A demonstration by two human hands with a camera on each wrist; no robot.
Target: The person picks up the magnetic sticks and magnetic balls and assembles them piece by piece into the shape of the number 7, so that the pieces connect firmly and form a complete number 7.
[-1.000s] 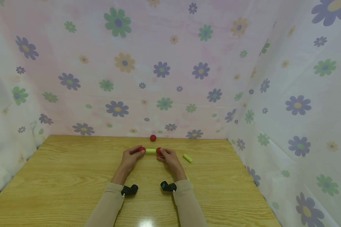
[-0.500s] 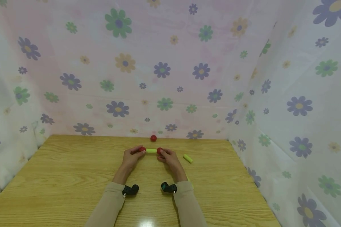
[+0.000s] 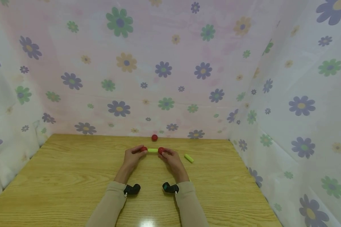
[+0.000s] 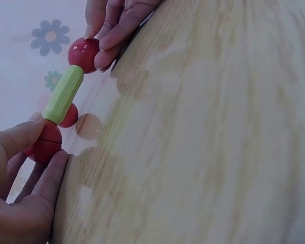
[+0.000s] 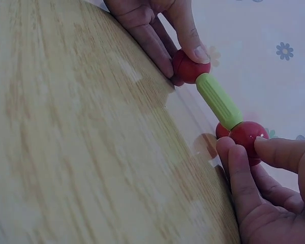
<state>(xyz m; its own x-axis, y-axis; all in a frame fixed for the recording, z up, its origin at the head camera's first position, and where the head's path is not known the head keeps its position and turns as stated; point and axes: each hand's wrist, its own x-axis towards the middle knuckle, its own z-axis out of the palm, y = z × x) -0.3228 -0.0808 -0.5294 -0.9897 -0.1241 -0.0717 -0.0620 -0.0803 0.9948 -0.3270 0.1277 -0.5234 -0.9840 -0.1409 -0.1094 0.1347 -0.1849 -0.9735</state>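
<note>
A ribbed light-green rod [image 3: 152, 150] lies in line between two red balls, one at each end, and meets both. My left hand [image 3: 133, 157] pinches the left red ball [image 4: 44, 142] between thumb and fingers. The right red ball [image 5: 248, 136] is pinched by my right hand [image 3: 171, 160], with the thumb on its near side and fingers beneath. Both hands are low over the table. In the wrist views the rod looks seated against the balls; how it joins them is hidden.
A third red ball [image 3: 154, 137] rests near the table's back edge. Another green rod [image 3: 188, 158] lies right of my right hand. A flower-print cloth [image 3: 164, 78] hangs behind and at both sides of the wooden table [image 3: 74, 176].
My right hand's fingers have shifted slightly on the right red ball, showing more of it. The left hand keeps its hold, and the whole view has drifted a little.
</note>
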